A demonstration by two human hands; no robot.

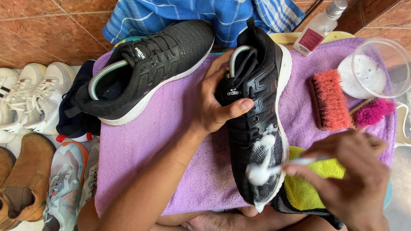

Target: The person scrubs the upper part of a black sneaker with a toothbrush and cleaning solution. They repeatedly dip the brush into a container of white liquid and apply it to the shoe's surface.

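My left hand (218,100) grips the side of a black sneaker (259,90) with a white sole, thumb across its tongue and laces. My right hand (353,175) holds a small brush (274,169) whose head presses into white foam on the sneaker's toe. A second black sneaker (154,64) lies to the left on the purple towel (171,128), with a metal spring shoe tree inside it. The scrubbed sneaker has a similar spring at its heel.
An orange scrub brush (329,100), a pink brush (372,112), a clear cup of white foam (374,68) and a small bottle (319,28) sit at the right. A yellow-green cloth (306,184) lies under my right hand. Several other shoes (38,141) line the left.
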